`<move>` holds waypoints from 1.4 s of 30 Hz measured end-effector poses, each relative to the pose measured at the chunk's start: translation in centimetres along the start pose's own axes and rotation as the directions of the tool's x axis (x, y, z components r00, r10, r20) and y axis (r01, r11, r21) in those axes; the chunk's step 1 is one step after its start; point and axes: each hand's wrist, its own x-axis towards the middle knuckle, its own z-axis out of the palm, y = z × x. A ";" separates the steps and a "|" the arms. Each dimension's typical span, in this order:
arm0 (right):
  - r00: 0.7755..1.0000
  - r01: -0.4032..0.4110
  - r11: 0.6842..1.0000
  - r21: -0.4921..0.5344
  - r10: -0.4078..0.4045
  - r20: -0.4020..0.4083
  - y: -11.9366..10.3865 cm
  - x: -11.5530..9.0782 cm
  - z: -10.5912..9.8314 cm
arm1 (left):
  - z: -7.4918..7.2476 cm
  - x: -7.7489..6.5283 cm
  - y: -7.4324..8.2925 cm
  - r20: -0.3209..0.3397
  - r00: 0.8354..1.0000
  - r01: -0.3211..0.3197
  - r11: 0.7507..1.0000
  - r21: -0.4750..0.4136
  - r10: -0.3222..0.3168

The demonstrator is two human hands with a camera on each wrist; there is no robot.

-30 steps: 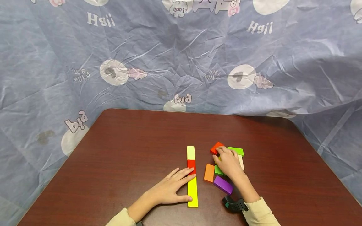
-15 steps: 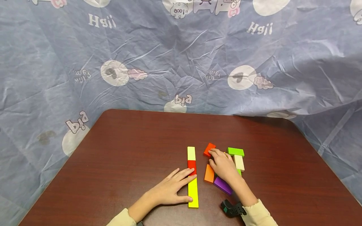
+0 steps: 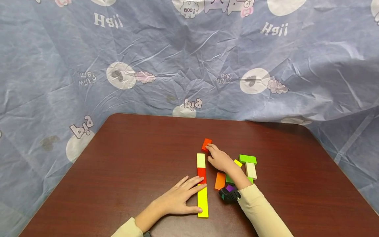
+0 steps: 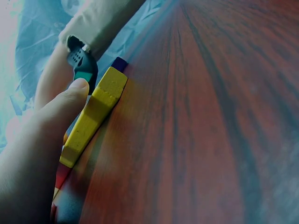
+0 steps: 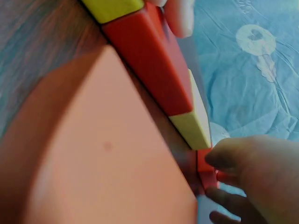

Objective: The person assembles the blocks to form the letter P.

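Observation:
A straight row lies on the table: a long yellow piece (image 3: 202, 202) nearest me, then a red block (image 3: 201, 171), then a pale yellow block (image 3: 201, 160). My left hand (image 3: 178, 198) rests spread beside the row, its fingertips and thumb touching the red and yellow parts. Just beyond the row's far end lies an orange-red block (image 3: 206, 144), slightly turned. My right hand (image 3: 220, 159) touches that block's right side with its fingertips, while the thumb appears apart from it. The right wrist view shows the right hand (image 5: 254, 175) partly covering the block's end.
Right of the row lie loose blocks: orange (image 3: 220, 180), yellow (image 3: 238, 163), bright green (image 3: 247, 159), off-white (image 3: 251, 171) and purple (image 3: 229, 188). My right forearm and wrist strap (image 3: 229, 195) cover part of them. A printed cloth (image 3: 165, 89) hangs behind the table (image 3: 142, 141).
My right hand has moved left and away from me, sliding the orange-red block from the loose blocks to the row's far end. The left hand has stayed in place.

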 end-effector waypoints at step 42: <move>0.994 0.104 0.993 0.051 -0.105 0.013 -0.4 -0.2 0.8 | 0.4 0.1 0.5 -0.033 0.999 -0.024 0.998 0.058 0.026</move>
